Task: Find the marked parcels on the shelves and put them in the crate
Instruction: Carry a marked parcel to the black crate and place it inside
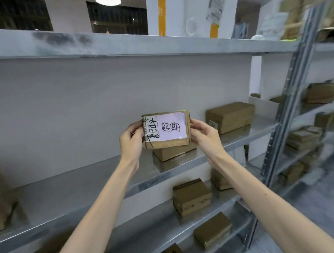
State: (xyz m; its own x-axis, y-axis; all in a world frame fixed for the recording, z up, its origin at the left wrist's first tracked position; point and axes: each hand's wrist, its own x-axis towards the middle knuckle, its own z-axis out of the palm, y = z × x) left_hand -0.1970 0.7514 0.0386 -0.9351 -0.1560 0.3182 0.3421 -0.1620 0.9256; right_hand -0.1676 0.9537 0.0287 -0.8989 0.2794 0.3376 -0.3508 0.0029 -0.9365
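marked parcel held up off the middle shelf, just above a plain brown box lying near that shelf's front edge. left hand clasps its left end, right hand its right end, fingers wrapped round behind; both are grasping it, neither loose. face turned square to the person, likely so the pale slip with handwritten characters and the scrawled printed label can be read, which looks like checking the mark before carrying it off. another unmarked box sits farther right along the same shelf, well apart. lower shelf carries several small brown boxes, one stack of them near its right end. neighbouring rack at right also holds parcels, blurred, marks unreadable. no crate visible anywhere, so nothing can be said of its contents; the parcel is not yet in it.
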